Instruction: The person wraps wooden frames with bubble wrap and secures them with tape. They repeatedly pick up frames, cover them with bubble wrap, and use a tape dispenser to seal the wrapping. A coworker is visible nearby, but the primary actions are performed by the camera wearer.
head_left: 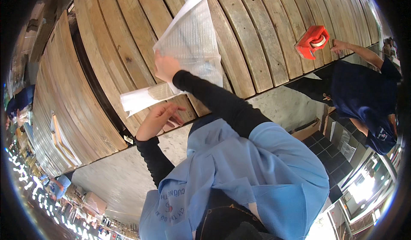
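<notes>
A translucent white sheet of ribbed packing wrap (195,43) lies across the wooden slats, its straight left edge running up to the top of the view. My right hand (168,66), slightly blurred, is closed at the sheet's left corner and seems to pinch its edge. Below that hand, a white flap (137,101) sticks out to the left, with a beige ribbed part beside it. My left hand (156,119) is just below the flap near the table's front edge. Its fingers are stretched and apart, holding nothing.
The slatted wooden table (248,38) bends across the view. A red tape dispenser (313,42) stands on it to the right, near the hand (339,46) of another person in dark clothes. Flat white and brown pieces (64,141) lie at the left.
</notes>
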`<state>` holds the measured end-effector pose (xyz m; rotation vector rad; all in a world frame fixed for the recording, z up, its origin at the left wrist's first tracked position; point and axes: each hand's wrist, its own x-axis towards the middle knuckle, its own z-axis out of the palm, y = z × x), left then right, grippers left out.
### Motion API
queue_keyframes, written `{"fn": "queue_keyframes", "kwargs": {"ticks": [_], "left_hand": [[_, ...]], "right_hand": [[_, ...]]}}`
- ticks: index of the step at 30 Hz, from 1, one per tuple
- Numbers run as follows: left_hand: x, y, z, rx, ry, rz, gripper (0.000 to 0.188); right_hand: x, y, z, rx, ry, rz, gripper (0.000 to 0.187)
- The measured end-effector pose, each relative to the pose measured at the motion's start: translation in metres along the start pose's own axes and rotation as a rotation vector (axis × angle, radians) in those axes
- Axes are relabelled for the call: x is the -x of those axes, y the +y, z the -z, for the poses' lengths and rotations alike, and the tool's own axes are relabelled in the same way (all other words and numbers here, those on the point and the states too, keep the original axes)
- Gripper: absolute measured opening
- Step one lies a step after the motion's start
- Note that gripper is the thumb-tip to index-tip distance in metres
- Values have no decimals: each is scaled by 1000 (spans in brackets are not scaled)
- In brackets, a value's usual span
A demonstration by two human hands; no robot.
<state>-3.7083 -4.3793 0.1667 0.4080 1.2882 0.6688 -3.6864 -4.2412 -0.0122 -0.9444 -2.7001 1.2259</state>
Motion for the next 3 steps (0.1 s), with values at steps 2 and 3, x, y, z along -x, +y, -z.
{"fn": "queue_keyframes", "kwargs": {"ticks": [2, 3], "left_hand": [[-37, 33, -4, -24, 225, -174, 38], [-69, 39, 0, -218, 336, -361, 39]], "right_hand": [[-5, 21, -32, 81, -92, -56, 86], [-13, 20, -32, 83, -99, -43, 86]]}}
